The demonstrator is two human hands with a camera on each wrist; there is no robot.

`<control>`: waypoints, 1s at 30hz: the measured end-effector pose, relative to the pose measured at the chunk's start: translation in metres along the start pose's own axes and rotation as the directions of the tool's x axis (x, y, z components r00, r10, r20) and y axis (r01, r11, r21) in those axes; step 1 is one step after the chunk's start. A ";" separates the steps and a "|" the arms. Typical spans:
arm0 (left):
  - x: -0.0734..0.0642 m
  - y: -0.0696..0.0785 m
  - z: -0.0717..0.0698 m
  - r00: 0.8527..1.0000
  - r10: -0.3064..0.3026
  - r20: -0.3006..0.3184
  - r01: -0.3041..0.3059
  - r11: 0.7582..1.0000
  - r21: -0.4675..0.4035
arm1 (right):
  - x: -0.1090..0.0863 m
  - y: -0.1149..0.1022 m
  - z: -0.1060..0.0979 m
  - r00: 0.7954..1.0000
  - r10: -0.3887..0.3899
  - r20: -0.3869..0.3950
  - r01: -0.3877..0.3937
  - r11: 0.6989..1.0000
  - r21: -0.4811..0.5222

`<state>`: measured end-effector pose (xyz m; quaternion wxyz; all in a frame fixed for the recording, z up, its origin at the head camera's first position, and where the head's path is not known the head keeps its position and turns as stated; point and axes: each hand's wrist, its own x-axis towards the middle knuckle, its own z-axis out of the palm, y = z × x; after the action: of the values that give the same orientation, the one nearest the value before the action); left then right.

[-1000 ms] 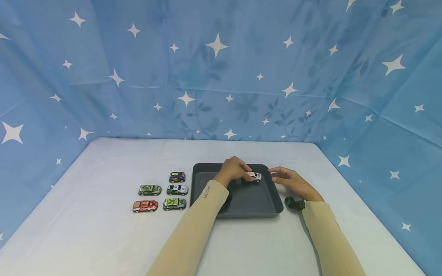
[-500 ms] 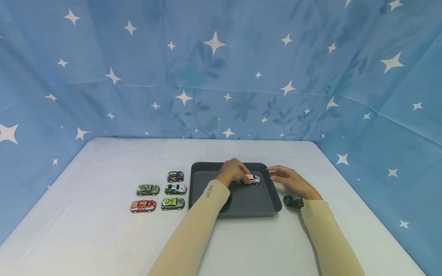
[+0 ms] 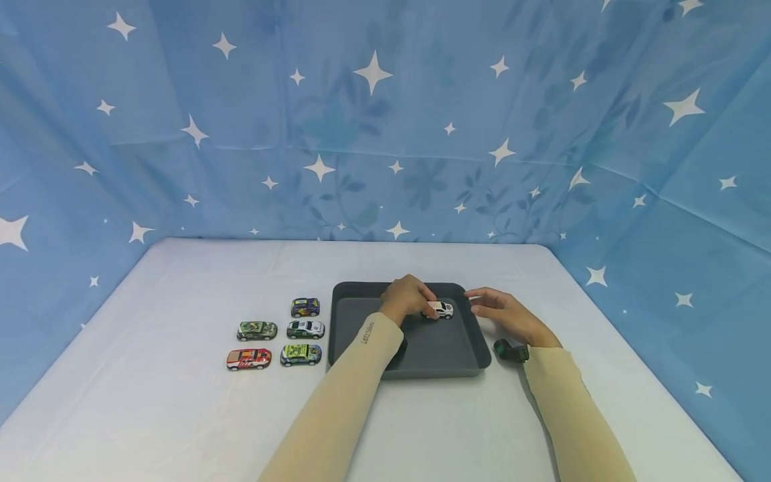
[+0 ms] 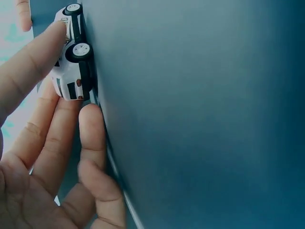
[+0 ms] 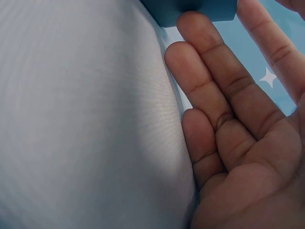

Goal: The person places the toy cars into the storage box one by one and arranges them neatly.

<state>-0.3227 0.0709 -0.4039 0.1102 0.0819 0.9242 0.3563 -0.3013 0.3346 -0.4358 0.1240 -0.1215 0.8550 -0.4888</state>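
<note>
My left hand (image 3: 407,297) pinches a white toy car (image 3: 445,310) between thumb and fingers, inside the dark grey tray (image 3: 434,372) near its back right. In the left wrist view the car (image 4: 71,78) shows its wheels right against the tray floor (image 4: 190,114). My right hand (image 3: 508,316) lies by the tray's right side, its fingertips at the rim. From the right wrist view, the fingers (image 5: 200,71) are relaxed and the tip of one meets the tray's outer wall (image 5: 200,12); nothing is held there.
Left of the tray stand several toy cars: a purple one (image 3: 305,307), a white and green one (image 3: 305,329), a yellow-green one (image 3: 300,355), a camouflage one (image 3: 257,331) and a red one (image 3: 249,359). A starry blue curtain (image 3: 385,134) hangs behind the white table (image 3: 181,415).
The whole view has shifted slightly. Both hands, the white toy car and the tray keep nearly the same places relative to each other.
</note>
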 end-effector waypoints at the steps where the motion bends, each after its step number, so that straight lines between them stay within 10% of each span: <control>1: 0.000 0.000 -0.001 1.000 0.004 0.003 -0.004 1.000 -0.001 | 0.000 0.000 0.000 1.000 0.001 0.000 -0.001 1.000 0.000; 30: -0.011 -0.013 -0.044 0.972 0.169 0.165 -0.144 0.978 -0.152 | 0.000 -0.002 0.002 1.000 0.001 -0.012 0.000 0.999 0.039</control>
<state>-0.3246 0.0302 -0.3795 0.1688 0.1782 0.8744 0.4185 -0.3001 0.3316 -0.4348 0.1214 -0.1159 0.8461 -0.5059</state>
